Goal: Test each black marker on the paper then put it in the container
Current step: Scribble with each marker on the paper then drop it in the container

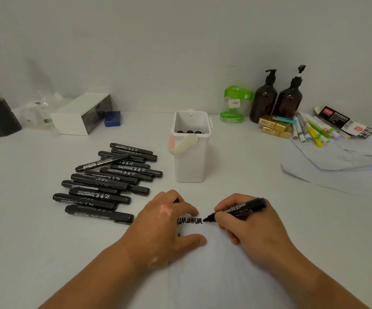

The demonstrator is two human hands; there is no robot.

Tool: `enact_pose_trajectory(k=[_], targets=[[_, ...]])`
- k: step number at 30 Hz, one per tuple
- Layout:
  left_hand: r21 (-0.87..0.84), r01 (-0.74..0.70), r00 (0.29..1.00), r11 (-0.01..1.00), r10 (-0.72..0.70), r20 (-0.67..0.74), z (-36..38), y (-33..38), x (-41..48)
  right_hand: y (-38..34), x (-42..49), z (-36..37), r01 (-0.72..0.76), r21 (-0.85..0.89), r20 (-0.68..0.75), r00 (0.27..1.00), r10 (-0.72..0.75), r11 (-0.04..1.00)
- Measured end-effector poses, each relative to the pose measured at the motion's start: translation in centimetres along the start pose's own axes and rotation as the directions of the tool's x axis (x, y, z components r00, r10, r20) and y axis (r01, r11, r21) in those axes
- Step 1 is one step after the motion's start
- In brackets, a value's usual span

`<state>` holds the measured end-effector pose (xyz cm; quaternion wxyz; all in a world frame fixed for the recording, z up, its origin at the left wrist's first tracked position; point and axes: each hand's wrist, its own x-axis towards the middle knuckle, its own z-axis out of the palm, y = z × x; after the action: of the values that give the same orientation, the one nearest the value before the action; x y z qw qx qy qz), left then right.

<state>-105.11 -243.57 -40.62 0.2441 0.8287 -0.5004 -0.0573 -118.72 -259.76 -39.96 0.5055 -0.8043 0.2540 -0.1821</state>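
On the paper (220, 264), a marker (236, 209) pinched in the right hand (245, 221) fingers (221, 217) is being tested, the left hand (169, 221) pressed flat with something dark under it; capping and dropping into the container (190, 159) are judged next.

A smooth, matt white worktop (35, 230) is seen. The black markers (104, 179) at ten o'clock appear to be satin plastic, the white container (190, 166) matt plastic, the amber pump bottles (276, 101) at one o'clock glossy.

Soft, even, dim-ish light; faint shadows; wide-angle bowing at edges; slight softness.
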Motion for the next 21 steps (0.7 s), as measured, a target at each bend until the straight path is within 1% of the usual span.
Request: enact_pose_trajectory(k=[9, 14, 18, 21], targets=[[0.017, 0.012, 1.0, 1.0, -0.012, -0.009, 0.09, 0.01, -0.02, 0.2, -0.01, 0.16, 0.002, -0.031, -0.011, 1.0, -0.002, 1.0], [0.03, 0.019, 1.0, 0.999, -0.018, -0.007, 0.04, 0.13, 0.05, 0.04, 0.03, -0.04, 0.011, -0.079, 0.026, 1.0, -0.009, 0.997], [0.03, 0.023, 1.0, 0.999, -0.023, -0.005, 0.04, 0.13, 0.08, 0.2, 0.13, -0.01, 0.0, -0.065, 0.0, 1.0, 0.0, 0.998], [0.032, 0.024, 1.0, 0.999, -0.024, -0.007, 0.09, 0.1, 0.1, 0.24, 0.15, -0.04, 0.007, -0.081, 0.015, 1.0, -0.006, 0.997]])
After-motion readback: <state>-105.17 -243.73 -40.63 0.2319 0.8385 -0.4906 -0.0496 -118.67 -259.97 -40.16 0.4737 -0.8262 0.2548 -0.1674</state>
